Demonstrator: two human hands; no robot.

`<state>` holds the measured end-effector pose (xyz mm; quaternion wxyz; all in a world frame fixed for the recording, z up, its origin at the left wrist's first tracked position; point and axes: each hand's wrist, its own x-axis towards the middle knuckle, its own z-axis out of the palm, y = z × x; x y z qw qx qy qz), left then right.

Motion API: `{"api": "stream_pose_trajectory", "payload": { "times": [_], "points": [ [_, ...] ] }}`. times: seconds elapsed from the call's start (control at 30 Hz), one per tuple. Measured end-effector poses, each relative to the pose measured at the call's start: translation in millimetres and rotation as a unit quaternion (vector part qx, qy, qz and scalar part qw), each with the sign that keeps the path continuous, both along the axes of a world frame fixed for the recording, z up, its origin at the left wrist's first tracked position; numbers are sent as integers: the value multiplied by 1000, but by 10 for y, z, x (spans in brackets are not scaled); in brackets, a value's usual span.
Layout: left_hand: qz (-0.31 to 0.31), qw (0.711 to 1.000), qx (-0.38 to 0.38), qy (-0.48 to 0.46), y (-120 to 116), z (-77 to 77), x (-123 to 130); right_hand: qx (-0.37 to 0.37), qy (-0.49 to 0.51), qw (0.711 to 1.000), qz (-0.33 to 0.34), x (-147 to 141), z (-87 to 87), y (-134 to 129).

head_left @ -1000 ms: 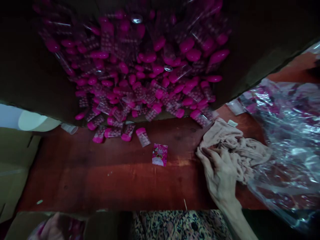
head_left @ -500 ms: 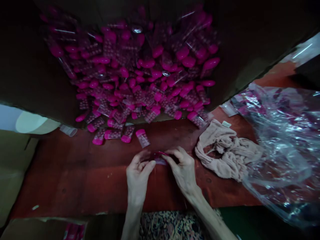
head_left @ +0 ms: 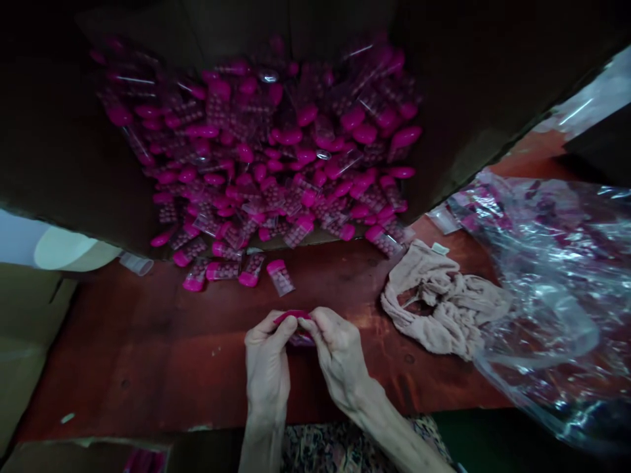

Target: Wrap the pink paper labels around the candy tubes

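Near the front of the red table, my left hand and my right hand pinch a small pink packet between them. Its upper edge is bright pink and the part below looks see-through; the fingers cover much of it, so its exact kind is unclear. Just beyond the hands lies a clear bottle with a pink cap and small pale balls inside. Several more pink-capped bottles rest along the mouth of a large cardboard box, where a heap of the same bottles is piled up.
A crumpled beige cloth lies right of my hands on the red table. Beyond it spreads a big clear plastic bag with pink things inside. At left are a white round container and a small clear cup. An open carton stands below the front edge.
My hands have come together and slightly nearer to me. The left fingers, apart before, now grip the pink packet along with the right. The camera view has shifted a little.
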<state>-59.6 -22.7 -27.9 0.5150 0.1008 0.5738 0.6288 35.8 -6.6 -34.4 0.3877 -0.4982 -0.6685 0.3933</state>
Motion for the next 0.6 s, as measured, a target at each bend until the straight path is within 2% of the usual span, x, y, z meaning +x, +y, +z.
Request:
{"api": "stream_pose_trajectory", "payload": {
  "times": [0.07,0.13,0.27,0.37,0.47,0.6],
  "points": [
    [21,999,-15,-45,-5,23,-62,1,-4,1000,15,-60,45,9],
    [41,996,-29,-71,-5,36,-125,-41,7,999,33,-99,92,24],
    [69,994,-12,-79,-11,36,-247,-142,39,987,65,-119,138,51],
    [69,994,-9,-81,-45,18,-319,-174,54,981,65,-139,137,57],
    [61,994,-12,-85,-91,-1,-372,-150,37,985,77,-190,141,59],
    [91,994,-9,-54,-115,-12,-426,-29,-41,988,144,-273,125,56]
  ]
}}
